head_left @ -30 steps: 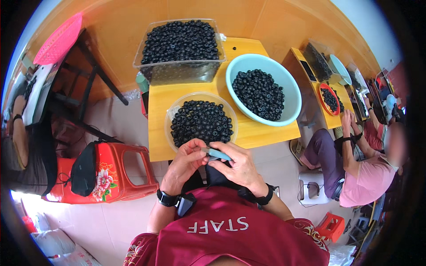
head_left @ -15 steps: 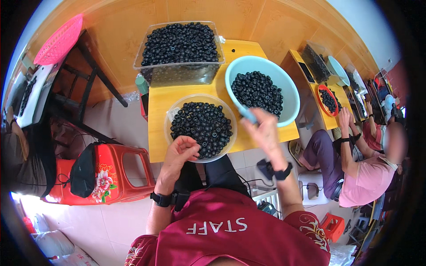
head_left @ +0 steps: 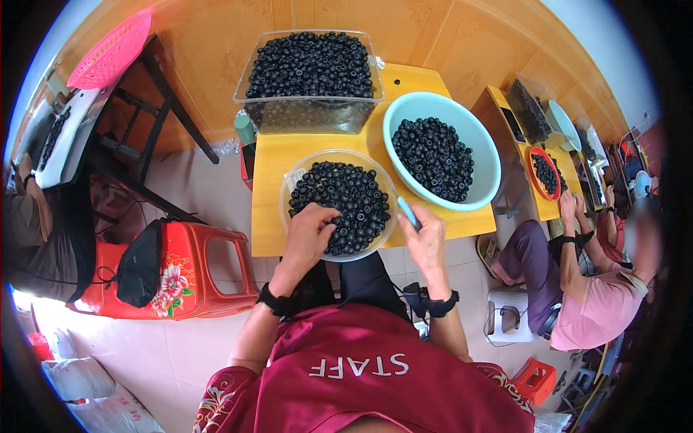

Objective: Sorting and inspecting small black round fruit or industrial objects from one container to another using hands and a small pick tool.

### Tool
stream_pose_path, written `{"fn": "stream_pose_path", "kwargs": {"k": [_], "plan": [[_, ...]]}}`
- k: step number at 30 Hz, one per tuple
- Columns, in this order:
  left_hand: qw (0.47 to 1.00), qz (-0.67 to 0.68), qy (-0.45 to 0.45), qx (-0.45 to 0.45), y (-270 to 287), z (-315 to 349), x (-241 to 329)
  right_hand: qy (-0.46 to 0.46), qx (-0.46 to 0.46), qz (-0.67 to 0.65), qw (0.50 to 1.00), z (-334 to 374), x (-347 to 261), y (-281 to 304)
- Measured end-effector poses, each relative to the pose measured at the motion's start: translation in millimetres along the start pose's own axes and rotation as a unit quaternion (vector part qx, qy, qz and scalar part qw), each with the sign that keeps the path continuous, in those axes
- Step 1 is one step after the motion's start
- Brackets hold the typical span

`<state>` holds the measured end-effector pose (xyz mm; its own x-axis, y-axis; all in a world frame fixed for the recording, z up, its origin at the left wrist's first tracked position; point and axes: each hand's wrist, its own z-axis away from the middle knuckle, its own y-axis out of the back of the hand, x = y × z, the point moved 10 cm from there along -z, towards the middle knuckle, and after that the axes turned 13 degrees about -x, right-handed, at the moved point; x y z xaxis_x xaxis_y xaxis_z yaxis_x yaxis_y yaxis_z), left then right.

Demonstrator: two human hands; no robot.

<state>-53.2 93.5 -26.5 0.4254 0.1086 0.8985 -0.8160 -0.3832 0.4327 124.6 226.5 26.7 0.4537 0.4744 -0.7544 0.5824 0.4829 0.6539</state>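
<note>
My left hand (head_left: 310, 234) reaches over the near left part of a round clear bowl (head_left: 287, 189) of small black round pieces (head_left: 351, 195) with holes, like beads. Its fingers are pinched among the pieces; what they grip, if anything, is hidden. My right hand (head_left: 427, 242) is closed on a tool with a light blue handle (head_left: 408, 213), held upright just right of this bowl; the tool's working end cannot be made out. Behind it, a light blue basin (head_left: 487, 173) holds more of the black pieces.
A large clear plastic box (head_left: 310, 115) heaped with black pieces stands at the back of the yellow table (head_left: 271, 155). A red stool (head_left: 216, 242) with a black bag is at left. At right, a person in pink (head_left: 599, 299) works by a red-rimmed tray (head_left: 535, 172).
My right hand has moved from over the blue basin's near edge toward the clear bowl, with the tool. My left hand has moved farther in over the black pieces. The whole view has shifted slightly.
</note>
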Motion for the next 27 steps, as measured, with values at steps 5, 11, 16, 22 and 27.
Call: {"fn": "stream_pose_path", "kwargs": {"k": [5,11,16,22,27], "plan": [[0.982,-0.177,-0.036,-0.060,-25,-15,23,0.040,-0.014,-0.028,0.999,10,0,-12],[0.974,-0.210,-0.043,-0.073,-29,-17,20,0.054,-0.005,-0.025,0.998,14,9,-16],[0.998,-0.017,0.006,-0.058,-13,-17,9,0.044,-0.044,-0.067,0.996,15,0,-24],[0.778,0.619,0.083,-0.064,-21,2,-3,0.176,-0.063,-0.075,0.980,21,-46,-28],[0.749,0.653,0.067,-0.086,-26,12,3,0.212,-0.105,-0.052,0.970,22,-77,-39]]}}
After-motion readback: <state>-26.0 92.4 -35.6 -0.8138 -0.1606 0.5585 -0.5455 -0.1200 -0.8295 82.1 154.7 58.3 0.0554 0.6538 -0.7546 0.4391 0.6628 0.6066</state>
